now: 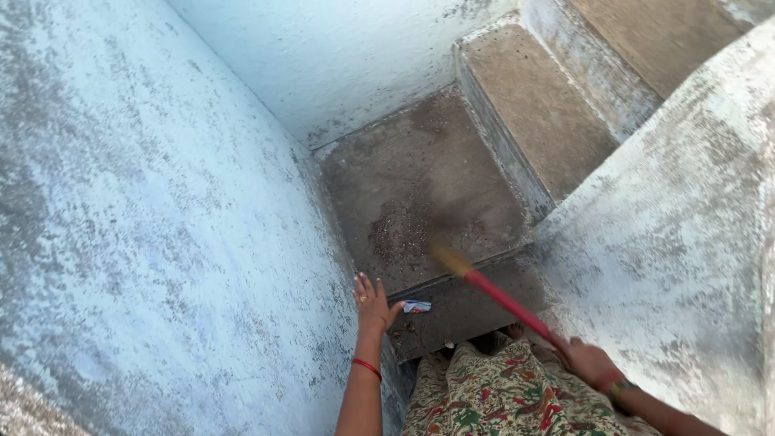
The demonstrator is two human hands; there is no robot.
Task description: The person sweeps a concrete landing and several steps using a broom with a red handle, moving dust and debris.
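Note:
My right hand (pixel 588 361) grips the red handle of a broom (pixel 504 300) that slants up to the left. Its yellowish neck and blurred bristle head sit over a concrete stair landing (pixel 420 173). A pile of dirt (pixel 401 230) lies on the landing just left of the broom head. My left hand (pixel 371 303) is flat against the pale blue wall (pixel 145 210) with fingers spread, holding nothing. It wears a ring and a red bangle. A small white and blue scrap of wrapper (pixel 416 306) lies on the lower step beside my left hand.
Concrete steps (pixel 541 105) climb toward the upper right. A speckled whitewashed side wall (pixel 686 234) closes in on the right. My patterned floral garment (pixel 500 396) fills the bottom centre, with toes showing on the lower step (pixel 460 311).

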